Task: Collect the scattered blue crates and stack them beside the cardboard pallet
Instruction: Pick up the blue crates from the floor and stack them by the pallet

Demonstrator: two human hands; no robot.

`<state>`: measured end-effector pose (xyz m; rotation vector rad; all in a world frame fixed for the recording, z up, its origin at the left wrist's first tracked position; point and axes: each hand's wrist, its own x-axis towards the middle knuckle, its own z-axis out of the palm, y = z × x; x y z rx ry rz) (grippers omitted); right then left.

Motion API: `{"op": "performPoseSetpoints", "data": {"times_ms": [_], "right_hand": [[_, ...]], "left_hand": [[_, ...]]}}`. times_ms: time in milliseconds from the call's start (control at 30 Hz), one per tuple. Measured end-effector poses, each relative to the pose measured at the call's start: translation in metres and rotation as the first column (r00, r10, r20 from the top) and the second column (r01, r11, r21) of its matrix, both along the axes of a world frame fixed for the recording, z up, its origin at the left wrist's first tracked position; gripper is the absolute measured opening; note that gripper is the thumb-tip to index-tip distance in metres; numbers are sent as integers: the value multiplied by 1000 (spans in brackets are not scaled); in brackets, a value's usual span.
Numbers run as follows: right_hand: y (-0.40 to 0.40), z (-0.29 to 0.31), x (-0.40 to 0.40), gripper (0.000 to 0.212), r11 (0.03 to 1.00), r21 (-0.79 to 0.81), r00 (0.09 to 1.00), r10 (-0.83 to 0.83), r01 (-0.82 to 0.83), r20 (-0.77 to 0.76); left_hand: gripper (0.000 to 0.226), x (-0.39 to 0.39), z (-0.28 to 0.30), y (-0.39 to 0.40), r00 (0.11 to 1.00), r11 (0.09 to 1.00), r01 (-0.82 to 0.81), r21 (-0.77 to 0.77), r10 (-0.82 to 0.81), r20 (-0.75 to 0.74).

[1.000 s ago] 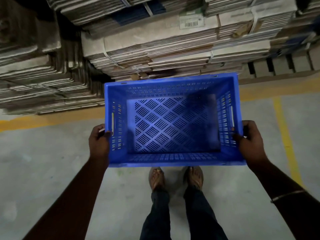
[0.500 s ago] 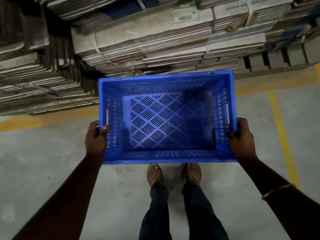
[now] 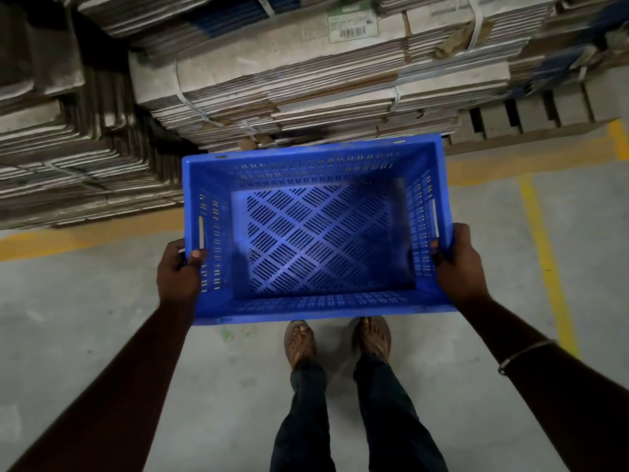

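I have the crate up off the floor, carried in front of me with its open top facing the camera. It is empty: I can see straight down to the slotted diamond pattern of its bottom. My left hand is clamped on the left short wall near the handle slot, thumb hooked over the rim to the inside and the other fingers hidden outside the wall. My right hand is clamped the same way on the right short wall, thumb tip just showing inside by the handle slot. Both grips sit toward the near half of the crate.

The crate's far edge overlaps the foot of the cardboard stack in my view; whether it touches the stack I cannot tell. The stack is made of flattened sheets bundled with white straps, and a barcode label sits on the top bundle. A second stack stands to the left, with a dark gap between the two. To the right, the pallet shows its blocks under the load.

A yellow line runs on the floor along the foot of the stacks, and another runs toward me on the right. My feet, in sandals, stand just below the crate's near edge. A thin bracelet circles my right forearm.
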<state>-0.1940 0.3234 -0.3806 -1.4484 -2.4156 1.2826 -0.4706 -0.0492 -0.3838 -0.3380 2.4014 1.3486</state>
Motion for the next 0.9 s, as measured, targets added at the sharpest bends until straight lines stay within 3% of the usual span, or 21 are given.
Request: {"op": "performPoseSetpoints", "data": {"times_ms": [167,400,667,733,800,900], "right_hand": [[16,2,-16,23,1000,-19,997,5,-3,71],[-2,0,4,25,1000,-17,1000,-24,23,-13],[3,-1,-5,24,998,2,998,-57,57,39],[-8,2,7,39,997,48,998,-52,53,-23],[-24,4,25,66,996,88,1000,8,-7,-1],[-44,8,42,88,992,97,993,74,-82,88]], "left_hand": [[19,19,3,-1,1000,1000,16,22,-15,-18],[22,3,-2,-2,999,998,34,54,-32,-26],[24,8,3,-2,998,991,58,118,-58,-4],[33,11,3,-13,994,985,103,140,-107,18],[57,26,5,-22,983,979,177,100,-180,26],[85,55,7,-27,941,925,330,-189,-337,-6]]}}
